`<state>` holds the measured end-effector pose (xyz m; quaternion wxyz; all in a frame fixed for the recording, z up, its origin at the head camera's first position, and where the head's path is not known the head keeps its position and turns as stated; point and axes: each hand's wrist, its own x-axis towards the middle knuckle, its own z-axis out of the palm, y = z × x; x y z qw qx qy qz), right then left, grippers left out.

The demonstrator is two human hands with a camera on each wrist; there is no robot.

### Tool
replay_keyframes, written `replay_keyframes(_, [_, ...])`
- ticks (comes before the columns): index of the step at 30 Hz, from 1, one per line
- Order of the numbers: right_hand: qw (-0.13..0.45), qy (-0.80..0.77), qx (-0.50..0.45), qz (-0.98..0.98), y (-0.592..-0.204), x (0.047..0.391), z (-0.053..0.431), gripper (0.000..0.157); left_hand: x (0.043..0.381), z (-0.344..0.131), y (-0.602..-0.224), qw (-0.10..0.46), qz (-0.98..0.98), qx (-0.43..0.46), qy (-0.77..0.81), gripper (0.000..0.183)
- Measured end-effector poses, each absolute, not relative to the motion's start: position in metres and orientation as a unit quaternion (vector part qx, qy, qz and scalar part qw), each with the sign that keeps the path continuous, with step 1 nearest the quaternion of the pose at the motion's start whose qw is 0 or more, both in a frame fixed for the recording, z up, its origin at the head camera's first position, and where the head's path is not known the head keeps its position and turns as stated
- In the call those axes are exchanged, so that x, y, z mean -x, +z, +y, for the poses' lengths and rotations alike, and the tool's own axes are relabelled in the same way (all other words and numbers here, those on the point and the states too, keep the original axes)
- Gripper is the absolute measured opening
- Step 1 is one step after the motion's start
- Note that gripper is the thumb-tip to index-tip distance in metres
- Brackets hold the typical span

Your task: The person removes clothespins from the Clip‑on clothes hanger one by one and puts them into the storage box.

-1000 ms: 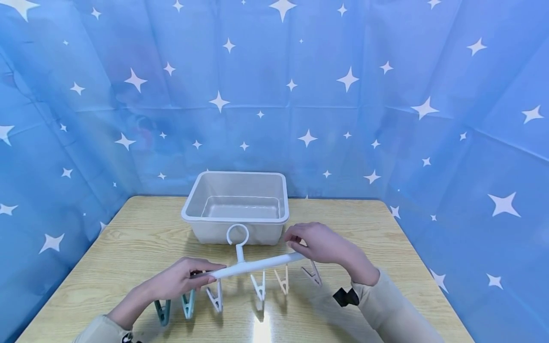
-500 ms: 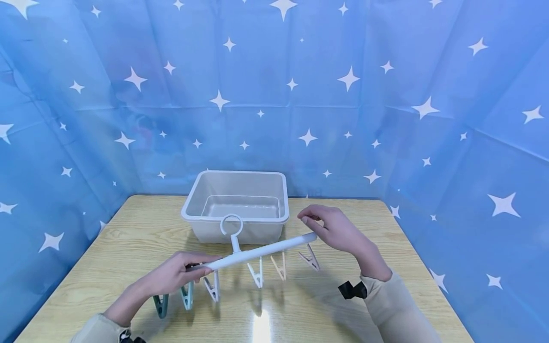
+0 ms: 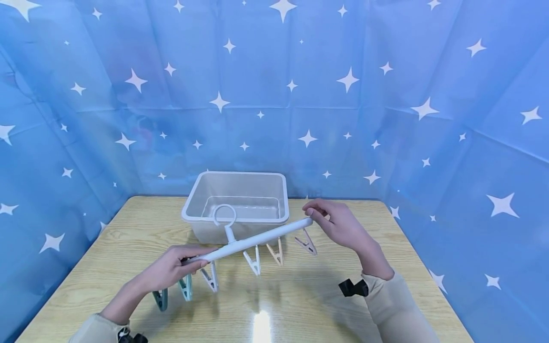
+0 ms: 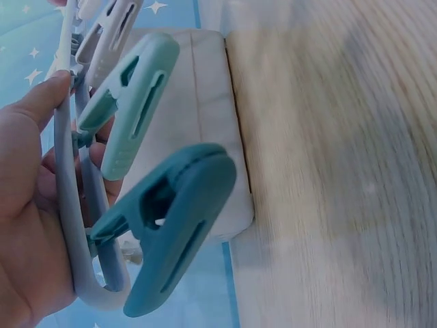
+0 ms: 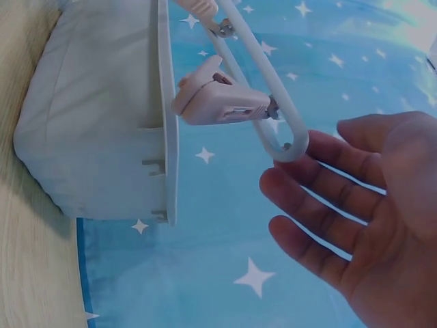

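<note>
A white clip hanger (image 3: 257, 240) with a ring-shaped hook (image 3: 225, 215) is held above the table, its right end higher. My left hand (image 3: 171, 267) grips the bar near its left end, thumb on one side and fingers on the other. Below that hand hang a dark teal clip (image 4: 181, 219) and a light teal clip (image 4: 140, 102). Paler clips hang along the bar, among them a white clip (image 3: 253, 261), a beige clip (image 3: 276, 252) and a pinkish clip (image 5: 218, 99). At the right end, my right hand (image 5: 369, 205) has loosely bent fingers at the bar's tip, the thumb apart.
A pale grey plastic basin (image 3: 240, 232) stands at the back of the wooden table (image 3: 334, 309), behind the hanger. Blue curtains (image 3: 274, 95) with white stars enclose the table at the back and sides.
The hanger has risen and its right end has tilted up further. My left hand has moved slightly up and left with it. My right hand has moved up and right to the bar's end.
</note>
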<state>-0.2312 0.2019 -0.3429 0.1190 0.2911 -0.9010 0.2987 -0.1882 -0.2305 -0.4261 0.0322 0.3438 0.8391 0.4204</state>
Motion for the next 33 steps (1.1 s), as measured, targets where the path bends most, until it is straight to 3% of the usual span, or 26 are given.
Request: replay_keyframes(33, [0.104,0.367,-0.301,-0.874,-0.335,0.229,0.203,0.025,0.195,-0.230,-0.410,-0.044,0.836,-0.319,0.444,0.039])
